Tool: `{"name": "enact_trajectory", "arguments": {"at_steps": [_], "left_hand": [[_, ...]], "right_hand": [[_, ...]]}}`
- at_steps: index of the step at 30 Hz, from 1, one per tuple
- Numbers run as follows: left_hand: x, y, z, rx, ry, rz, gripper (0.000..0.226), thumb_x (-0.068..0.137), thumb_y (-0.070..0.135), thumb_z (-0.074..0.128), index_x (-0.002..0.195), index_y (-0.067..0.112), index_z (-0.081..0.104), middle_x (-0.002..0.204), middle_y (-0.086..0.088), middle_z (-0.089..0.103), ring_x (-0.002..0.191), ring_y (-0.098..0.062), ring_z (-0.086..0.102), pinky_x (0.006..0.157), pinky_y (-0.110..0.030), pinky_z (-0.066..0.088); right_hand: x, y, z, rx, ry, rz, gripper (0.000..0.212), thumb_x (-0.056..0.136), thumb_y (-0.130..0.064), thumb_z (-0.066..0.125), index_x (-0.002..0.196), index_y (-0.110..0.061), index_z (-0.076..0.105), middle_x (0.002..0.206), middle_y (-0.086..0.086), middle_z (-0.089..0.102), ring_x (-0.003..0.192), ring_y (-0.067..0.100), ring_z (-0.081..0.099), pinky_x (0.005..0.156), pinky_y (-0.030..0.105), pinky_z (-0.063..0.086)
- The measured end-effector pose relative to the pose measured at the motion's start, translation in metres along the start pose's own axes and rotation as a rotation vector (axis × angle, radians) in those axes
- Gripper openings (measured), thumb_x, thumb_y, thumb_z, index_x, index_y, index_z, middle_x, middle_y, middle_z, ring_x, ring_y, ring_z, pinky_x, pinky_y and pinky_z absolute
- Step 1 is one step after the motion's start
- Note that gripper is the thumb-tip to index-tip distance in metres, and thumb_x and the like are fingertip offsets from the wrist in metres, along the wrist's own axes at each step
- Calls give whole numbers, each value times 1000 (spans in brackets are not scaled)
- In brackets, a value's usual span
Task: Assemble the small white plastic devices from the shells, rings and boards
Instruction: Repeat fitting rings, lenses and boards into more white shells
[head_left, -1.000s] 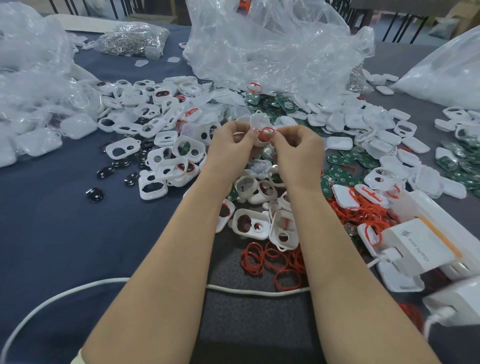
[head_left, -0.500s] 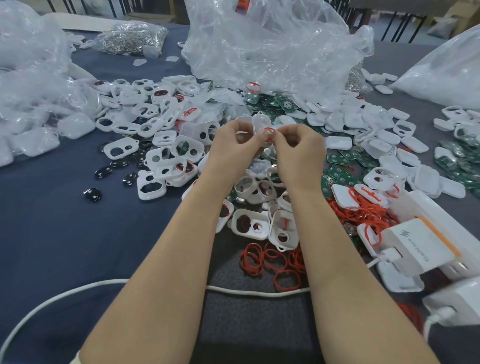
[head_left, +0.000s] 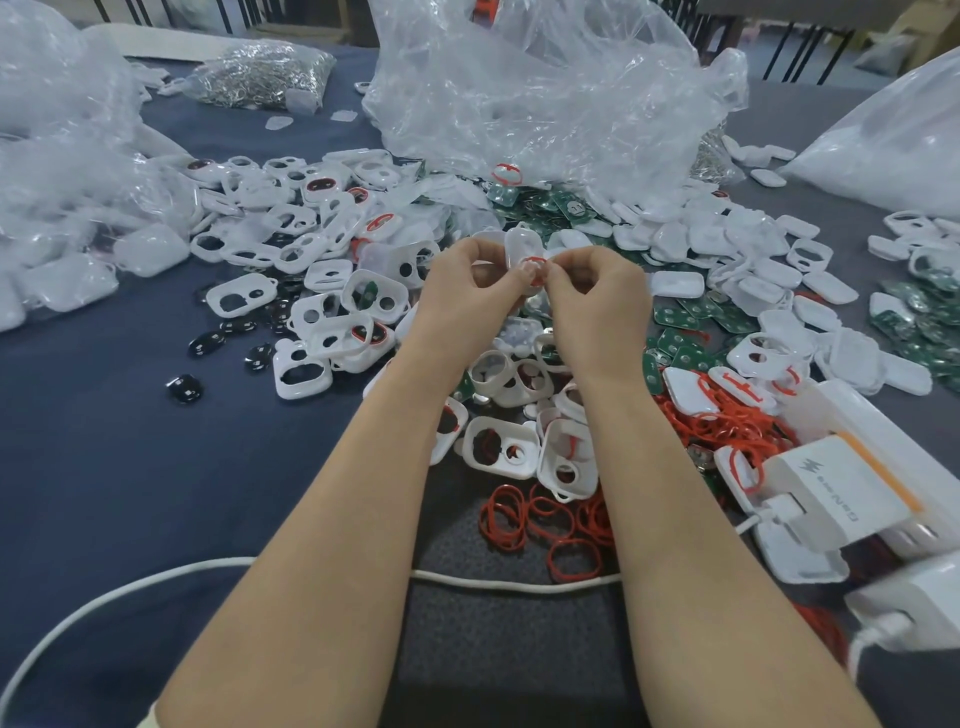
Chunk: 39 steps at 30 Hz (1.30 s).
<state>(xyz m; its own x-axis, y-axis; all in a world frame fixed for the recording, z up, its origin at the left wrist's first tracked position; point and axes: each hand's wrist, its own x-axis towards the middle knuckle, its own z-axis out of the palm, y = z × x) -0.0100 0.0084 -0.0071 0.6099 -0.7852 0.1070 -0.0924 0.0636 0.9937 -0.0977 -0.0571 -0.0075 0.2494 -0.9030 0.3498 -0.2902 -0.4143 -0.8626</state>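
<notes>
Both hands meet above the middle of the table. My left hand (head_left: 470, 291) grips a small white shell (head_left: 521, 244) that stands upright between the fingers. My right hand (head_left: 597, 299) pinches a red ring (head_left: 535, 262) against the shell's lower part. Loose red rings (head_left: 540, 522) lie in front of my forearms. White shells with two holes (head_left: 501, 447) are heaped below the hands. Green boards (head_left: 680, 317) lie to the right.
Crumpled clear plastic bags (head_left: 545, 93) stand behind the hands and at the left. A white charger block (head_left: 836, 499) and white boxes sit at the right. A white cable (head_left: 514, 584) crosses under my forearms. Black oval parts (head_left: 184, 387) lie at the left on the blue cloth.
Both hands stay together on the shell and ring. My fingers have shifted slightly along the ring at the shell's edge.
</notes>
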Motion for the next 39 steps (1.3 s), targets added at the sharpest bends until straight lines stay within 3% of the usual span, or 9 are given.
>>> {"name": "enact_trajectory", "arguments": {"at_steps": [8,16,19,22,26,34,39], "left_hand": [[1,-1,-1,2,6,-16,11,90,11,65,99,6,60,90,-11,74,92,-24,72,91,-40,56],[3,-2,-2,3,15,-5,7,93,6,59,90,12,57,92,-12,73,89,-22,72,89,-39,56],[4,0,-5,-98,-12,-26,6,94,4,57,93,10,58,84,-6,73,81,-15,72,78,-27,58],[3,3,-9,-246,-48,-47,7,95,2,56,93,8,59,82,-5,73,78,-13,72,73,-19,56],[2,2,-10,-285,-74,-49,8,95,2,55,92,10,59,83,-4,73,81,-14,71,75,-21,56],[1,2,-8,-247,-84,-56,8,93,4,59,92,12,60,83,-2,75,83,-16,72,79,-25,58],[1,2,-6,-238,-76,-81,2,96,13,57,97,11,57,103,-18,69,97,-30,69,94,-39,54]], "right_hand": [[-2,-1,1,-42,-15,-21,8,89,-15,63,89,-10,70,76,-5,62,74,8,58,72,18,44],[-4,-3,3,-12,-29,-16,6,88,-16,64,86,-11,68,75,-5,62,73,9,58,71,17,45],[-1,-2,-1,191,-107,137,6,89,-16,65,84,-16,62,78,-2,64,69,10,59,70,24,51],[5,-1,-9,582,-288,368,4,92,-14,62,93,-12,65,78,0,67,60,5,57,60,18,50],[6,-1,-11,805,-390,402,17,94,-5,56,81,-8,66,63,-3,69,53,3,59,54,15,48],[3,0,-9,481,-294,225,19,94,-8,56,80,-16,66,60,-11,67,53,-3,60,55,13,48],[1,0,-8,330,-248,176,22,94,-18,58,76,-27,68,70,-13,68,58,0,56,62,18,51]]}}
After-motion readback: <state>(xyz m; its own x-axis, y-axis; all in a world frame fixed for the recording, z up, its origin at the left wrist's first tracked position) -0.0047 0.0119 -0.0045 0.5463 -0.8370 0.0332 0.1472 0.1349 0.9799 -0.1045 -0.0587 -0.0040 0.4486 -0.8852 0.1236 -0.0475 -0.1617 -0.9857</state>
